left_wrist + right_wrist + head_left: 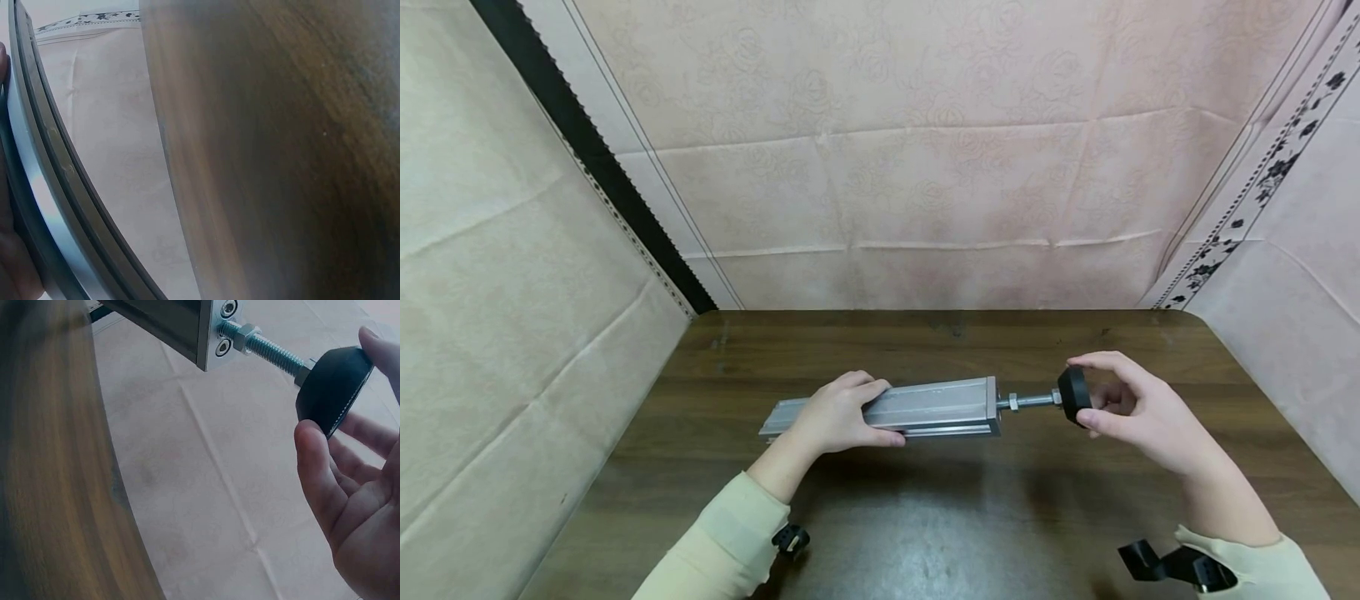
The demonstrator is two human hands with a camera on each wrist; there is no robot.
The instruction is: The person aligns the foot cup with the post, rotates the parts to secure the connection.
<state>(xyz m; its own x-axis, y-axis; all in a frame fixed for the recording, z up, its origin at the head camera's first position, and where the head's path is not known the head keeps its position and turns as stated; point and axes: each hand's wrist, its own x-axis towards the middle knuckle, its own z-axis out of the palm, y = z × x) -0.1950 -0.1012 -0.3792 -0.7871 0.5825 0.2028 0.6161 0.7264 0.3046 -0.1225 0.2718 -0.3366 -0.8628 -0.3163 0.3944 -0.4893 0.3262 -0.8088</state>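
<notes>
A grey aluminium profile (940, 403) lies across the view above the table, gripped near its left part by my left hand (842, 414). From its right end plate (217, 331) a threaded rod (275, 353) with a hex nut (247, 337) sticks out. At the rod's tip sits a round black levelling foot (334, 387). My right hand (1138, 408) pinches that foot at its rim between thumb and fingers. In the left wrist view the profile's grooved side (56, 150) runs down the left edge, with only a little of the hand showing.
Below both hands is a brown wood-grain table (895, 517). Pale patterned cloth (925, 192) hangs behind it and at both sides. Black wrist mounts (1176, 565) sit at the sleeves.
</notes>
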